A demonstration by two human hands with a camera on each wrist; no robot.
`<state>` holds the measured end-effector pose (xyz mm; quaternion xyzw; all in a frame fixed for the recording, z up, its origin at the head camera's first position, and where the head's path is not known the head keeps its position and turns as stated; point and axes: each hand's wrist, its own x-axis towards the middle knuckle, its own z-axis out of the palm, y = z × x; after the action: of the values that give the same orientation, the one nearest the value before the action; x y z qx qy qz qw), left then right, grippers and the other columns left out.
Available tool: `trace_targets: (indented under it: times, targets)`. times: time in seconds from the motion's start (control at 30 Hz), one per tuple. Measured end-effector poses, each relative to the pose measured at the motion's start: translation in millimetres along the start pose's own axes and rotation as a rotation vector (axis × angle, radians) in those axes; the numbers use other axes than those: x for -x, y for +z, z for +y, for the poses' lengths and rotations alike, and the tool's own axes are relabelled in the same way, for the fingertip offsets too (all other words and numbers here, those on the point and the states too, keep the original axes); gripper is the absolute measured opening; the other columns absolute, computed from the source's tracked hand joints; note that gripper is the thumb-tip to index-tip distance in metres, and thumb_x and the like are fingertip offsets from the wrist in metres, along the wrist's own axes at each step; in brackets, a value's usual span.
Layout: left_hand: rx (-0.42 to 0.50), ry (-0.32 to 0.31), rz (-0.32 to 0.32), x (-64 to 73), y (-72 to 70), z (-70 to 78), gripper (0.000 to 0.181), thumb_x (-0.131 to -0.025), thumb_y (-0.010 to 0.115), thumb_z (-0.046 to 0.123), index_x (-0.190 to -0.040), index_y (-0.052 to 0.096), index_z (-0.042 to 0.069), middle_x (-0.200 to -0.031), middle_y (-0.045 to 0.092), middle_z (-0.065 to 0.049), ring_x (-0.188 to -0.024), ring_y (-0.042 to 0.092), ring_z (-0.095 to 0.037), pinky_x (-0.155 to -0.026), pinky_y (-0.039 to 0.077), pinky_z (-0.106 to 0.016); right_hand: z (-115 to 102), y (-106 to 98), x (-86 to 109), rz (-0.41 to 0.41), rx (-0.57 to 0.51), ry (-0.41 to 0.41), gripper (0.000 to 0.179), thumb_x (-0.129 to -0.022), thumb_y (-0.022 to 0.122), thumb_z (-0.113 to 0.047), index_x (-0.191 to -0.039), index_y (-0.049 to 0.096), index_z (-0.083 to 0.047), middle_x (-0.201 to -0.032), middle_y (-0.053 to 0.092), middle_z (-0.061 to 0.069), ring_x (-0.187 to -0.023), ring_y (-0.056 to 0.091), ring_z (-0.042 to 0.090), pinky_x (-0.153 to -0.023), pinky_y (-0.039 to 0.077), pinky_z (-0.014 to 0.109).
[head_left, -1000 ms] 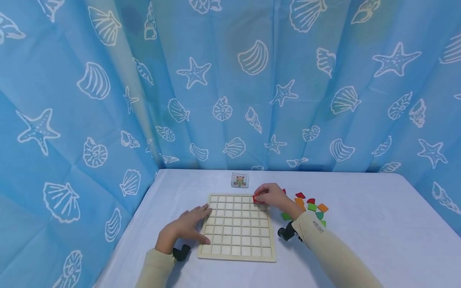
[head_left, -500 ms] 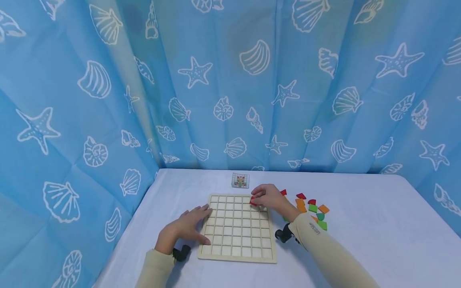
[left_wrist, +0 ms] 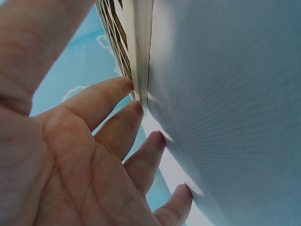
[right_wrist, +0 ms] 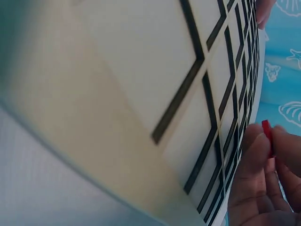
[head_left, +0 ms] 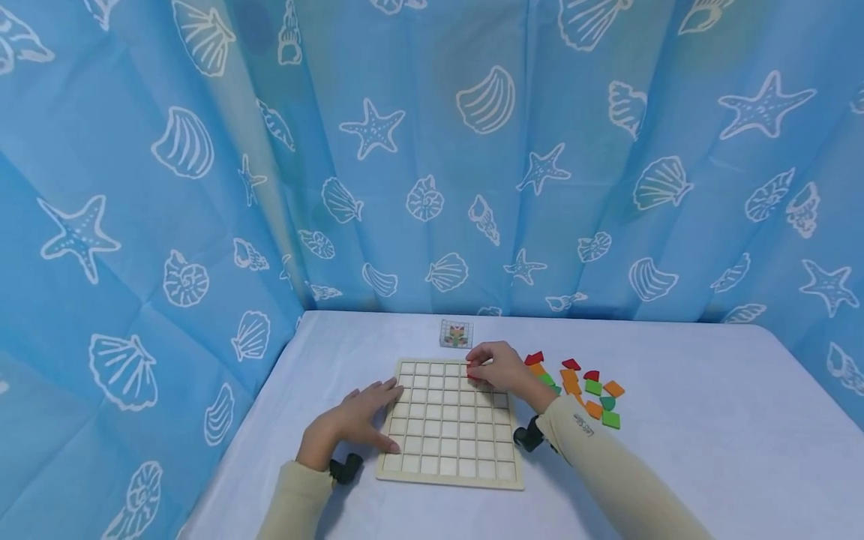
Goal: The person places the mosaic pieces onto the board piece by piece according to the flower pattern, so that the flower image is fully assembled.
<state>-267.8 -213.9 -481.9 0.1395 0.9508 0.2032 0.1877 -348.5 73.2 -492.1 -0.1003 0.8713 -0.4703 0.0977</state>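
A pale wooden grid board (head_left: 448, 481) lies on the white table. My left hand (head_left: 351, 420) rests along its left side, fingers spread; in the left wrist view, two fingertips (left_wrist: 126, 84) touch the board's edge while the others reach the cloth. Over the board's far right part, my right hand (head_left: 502, 367) pinches a small red piece (head_left: 472, 373) between thumb and fingers. The right wrist view shows this red piece (right_wrist: 267, 134) edge-on, its outline mostly covered by the fingers. Several grid squares lie hidden under the right hand.
Right of the board lie several loose pieces: red ones (head_left: 571, 364), orange ones (head_left: 614, 388) and green ones (head_left: 610, 421). Behind the board stands a small pattern card (head_left: 456, 334). A blue shell-print curtain (head_left: 425, 247) hangs at the back and left.
My right hand has shifted slightly left over the board's far edge with the red piece. More of the loose pieces now show beside it. The left hand stays at the board's side.
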Motion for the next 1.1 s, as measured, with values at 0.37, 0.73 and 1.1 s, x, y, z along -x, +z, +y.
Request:
trace_targets:
  times: [0.37,0.73,1.1]
  targets:
    - [-0.005,0.007,0.006,0.4,-0.3,-4.9,0.104,-0.069,0.087,0.048,-0.154,0.036,0.018,-0.164,0.026,-0.004,-0.153,0.018,-0.030,-0.123,0.012,-0.058,8.9,0.8,-1.3,-0.018,-0.025,0.014,0.013,-0.088,0.073,-0.014,-0.100,0.076,-0.010,-0.091,0.069,0.004,-0.080,0.059,0.018,-0.068,0.052,0.027]
    - [-0.021,0.018,0.023,1.8,0.1,-3.6,0.102,-0.070,0.086,0.047,-0.154,0.036,0.018,-0.164,0.026,-0.004,-0.153,0.018,-0.030,-0.123,0.013,-0.057,4.6,-3.3,-2.1,-0.044,-0.129,0.051,0.020,-0.092,0.068,-0.006,-0.111,0.070,-0.003,-0.096,0.064,0.011,-0.077,0.066,0.015,-0.068,0.059,0.025]
    - [-0.039,0.036,0.018,-0.8,2.2,-5.3,0.102,-0.072,0.085,0.048,-0.155,0.034,0.019,-0.165,0.025,-0.003,-0.153,0.018,-0.029,-0.124,0.013,-0.056,5.8,0.5,-4.8,-0.033,0.009,0.022,0.013,-0.086,0.076,-0.016,-0.099,0.076,-0.012,-0.090,0.068,0.004,-0.080,0.060,0.017,-0.069,0.052,0.026]
